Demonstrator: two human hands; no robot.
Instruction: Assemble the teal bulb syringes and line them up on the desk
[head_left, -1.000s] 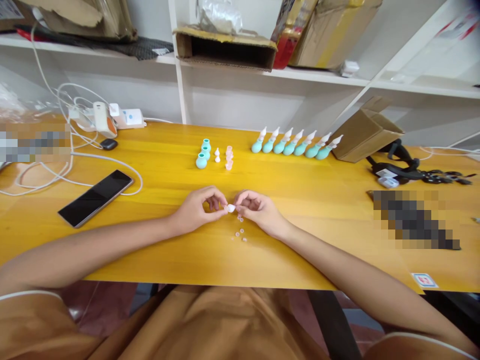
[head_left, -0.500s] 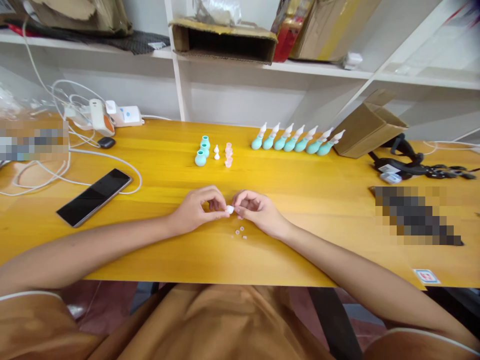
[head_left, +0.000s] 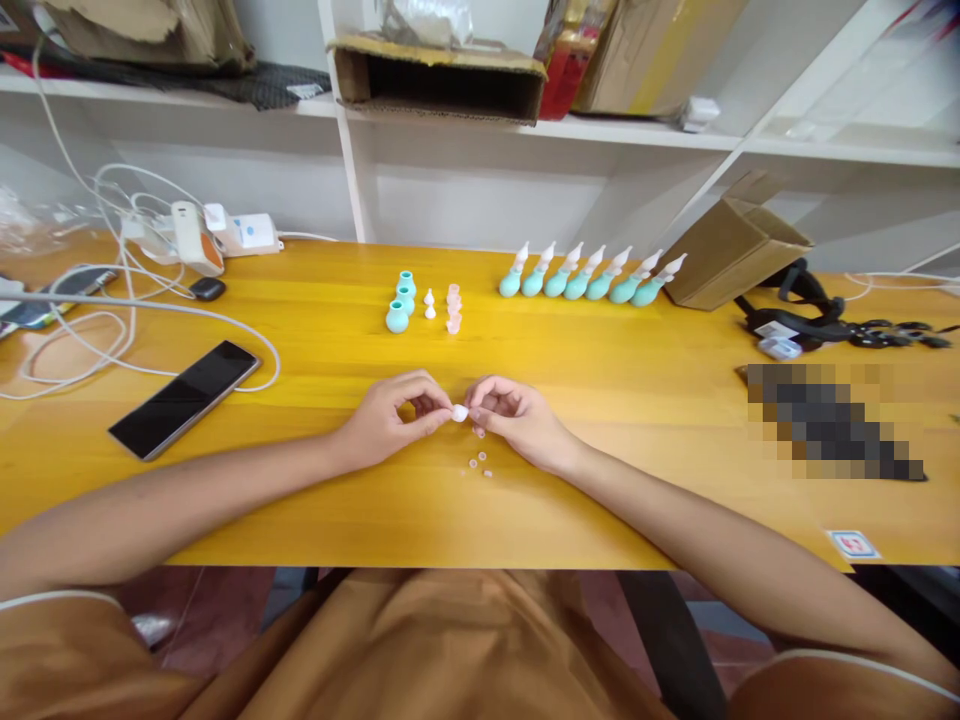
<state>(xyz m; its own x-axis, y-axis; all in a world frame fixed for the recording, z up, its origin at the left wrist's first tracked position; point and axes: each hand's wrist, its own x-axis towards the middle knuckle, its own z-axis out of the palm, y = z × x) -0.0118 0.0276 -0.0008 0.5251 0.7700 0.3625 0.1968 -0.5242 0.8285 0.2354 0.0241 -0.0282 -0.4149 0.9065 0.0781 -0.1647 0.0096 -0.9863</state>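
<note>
Pale pink rings [head_left: 482, 456], small, several: strewn loose on the worktop [head_left: 315, 520], nearer the front edge than the other small parts, some just beside the right hand [head_left: 521, 420]; to be kept clear of the wrist, since they could easily be swept aside.

White piece [head_left: 460, 413], single, rounded, seemingly smooth: held between the two hands, near the middle of the worktop. One end is pinched narrowly by the fingers [head_left: 433, 396] of the left hand [head_left: 391, 415]; the other is met by the drawn-together fingers of the right hand. Whether a ring is also held there cannot be told. For good work, the piece should be steadied by the left, light pressure applied straight by the right, and squashing avoided.

Farther off, in short rows: teal bulbs [head_left: 397, 318], open-mouthed, upright; white tips [head_left: 430, 311], pointed; pink cups [head_left: 454, 325], seemingly translucent.

Farthest, to the right: topped bulbs [head_left: 575, 287], seven, teal below, pale and pointed above, set in line.
</note>
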